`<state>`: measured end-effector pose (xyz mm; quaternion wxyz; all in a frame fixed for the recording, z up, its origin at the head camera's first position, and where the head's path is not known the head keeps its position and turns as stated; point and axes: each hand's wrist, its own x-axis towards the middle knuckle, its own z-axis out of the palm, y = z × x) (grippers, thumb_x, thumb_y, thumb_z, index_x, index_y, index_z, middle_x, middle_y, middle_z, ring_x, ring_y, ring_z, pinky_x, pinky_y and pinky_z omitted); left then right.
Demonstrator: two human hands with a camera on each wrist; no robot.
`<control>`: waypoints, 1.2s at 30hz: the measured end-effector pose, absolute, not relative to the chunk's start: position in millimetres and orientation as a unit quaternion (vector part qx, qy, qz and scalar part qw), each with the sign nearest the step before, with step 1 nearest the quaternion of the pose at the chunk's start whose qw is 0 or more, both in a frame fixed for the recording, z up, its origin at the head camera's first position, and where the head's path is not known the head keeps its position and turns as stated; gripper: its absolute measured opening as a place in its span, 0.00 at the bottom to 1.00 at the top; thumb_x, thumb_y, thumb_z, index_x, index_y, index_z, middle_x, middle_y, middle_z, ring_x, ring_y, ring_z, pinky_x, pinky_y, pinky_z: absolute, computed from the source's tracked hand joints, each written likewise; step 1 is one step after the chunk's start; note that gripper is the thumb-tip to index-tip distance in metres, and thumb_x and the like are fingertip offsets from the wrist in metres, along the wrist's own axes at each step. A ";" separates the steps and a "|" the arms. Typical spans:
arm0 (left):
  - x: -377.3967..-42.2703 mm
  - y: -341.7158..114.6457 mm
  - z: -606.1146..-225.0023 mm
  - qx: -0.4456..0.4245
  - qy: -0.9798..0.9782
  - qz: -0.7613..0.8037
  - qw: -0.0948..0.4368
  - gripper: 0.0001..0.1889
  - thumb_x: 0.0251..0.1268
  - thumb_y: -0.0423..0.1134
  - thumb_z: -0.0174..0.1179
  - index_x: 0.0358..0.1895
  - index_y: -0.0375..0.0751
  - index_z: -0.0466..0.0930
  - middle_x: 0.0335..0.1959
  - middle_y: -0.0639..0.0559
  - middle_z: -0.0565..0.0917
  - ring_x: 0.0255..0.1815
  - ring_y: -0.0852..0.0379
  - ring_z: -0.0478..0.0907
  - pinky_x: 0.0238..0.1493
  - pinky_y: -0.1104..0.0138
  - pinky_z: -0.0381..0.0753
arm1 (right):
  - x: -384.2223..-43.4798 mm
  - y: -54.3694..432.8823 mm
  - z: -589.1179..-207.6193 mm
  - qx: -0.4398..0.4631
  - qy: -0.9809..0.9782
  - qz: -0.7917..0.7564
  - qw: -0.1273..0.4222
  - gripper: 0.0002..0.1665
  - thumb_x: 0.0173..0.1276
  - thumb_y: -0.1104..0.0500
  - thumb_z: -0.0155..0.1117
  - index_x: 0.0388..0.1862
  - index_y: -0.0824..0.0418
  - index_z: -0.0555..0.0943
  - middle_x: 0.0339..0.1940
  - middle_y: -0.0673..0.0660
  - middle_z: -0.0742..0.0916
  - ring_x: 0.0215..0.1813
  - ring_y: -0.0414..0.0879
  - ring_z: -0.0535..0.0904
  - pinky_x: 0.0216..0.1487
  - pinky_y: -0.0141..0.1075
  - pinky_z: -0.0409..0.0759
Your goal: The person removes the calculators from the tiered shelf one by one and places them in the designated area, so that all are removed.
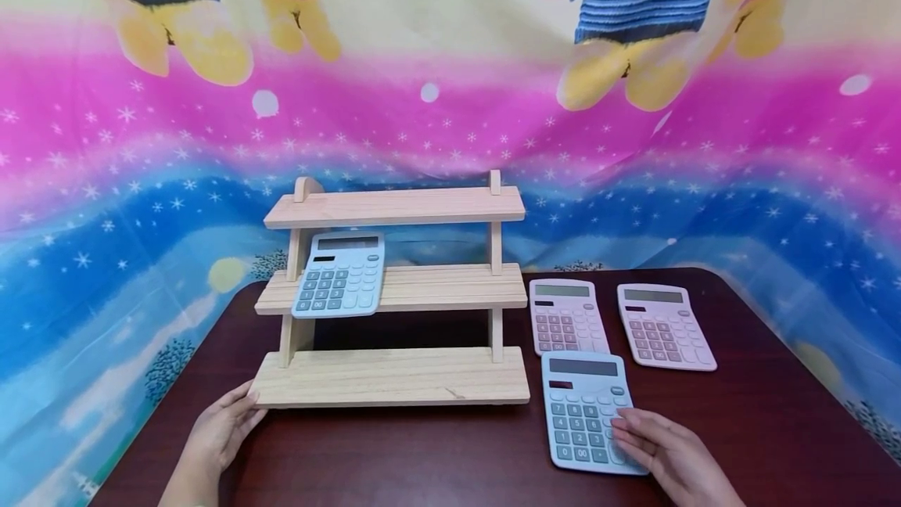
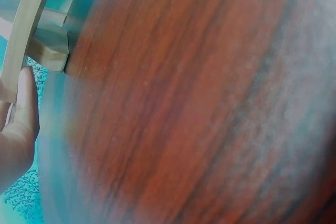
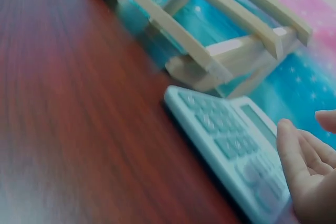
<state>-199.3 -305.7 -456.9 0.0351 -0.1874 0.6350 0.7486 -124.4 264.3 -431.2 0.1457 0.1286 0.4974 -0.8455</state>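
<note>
At the lower left, my left hand grips the left end of the bottom board of a three-tier wooden display shelf; in the left wrist view, fingers lie against the board. A blue calculator lies face up to the right of the shelf. Over its right edge, my right hand has its fingertips at the keys. The right wrist view shows those fingers in front of the calculator, not wrapped round it; whether they touch it I cannot tell.
Another blue calculator leans on the middle tier at its left. Two pink calculators lie at the back right, one partly covered by the near blue one. A patterned cloth hangs behind the dark wooden table.
</note>
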 end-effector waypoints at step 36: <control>-198.6 -305.8 -458.0 -0.189 0.624 0.758 0.036 0.38 0.58 0.39 0.55 0.65 0.33 0.42 0.62 0.36 0.52 0.32 0.70 0.74 0.45 0.70 0.73 | -166.1 150.5 -381.1 0.052 0.470 -0.875 0.103 0.07 0.62 0.68 0.51 0.37 0.65 0.75 0.38 0.59 0.80 0.47 0.51 0.75 0.51 0.40 0.71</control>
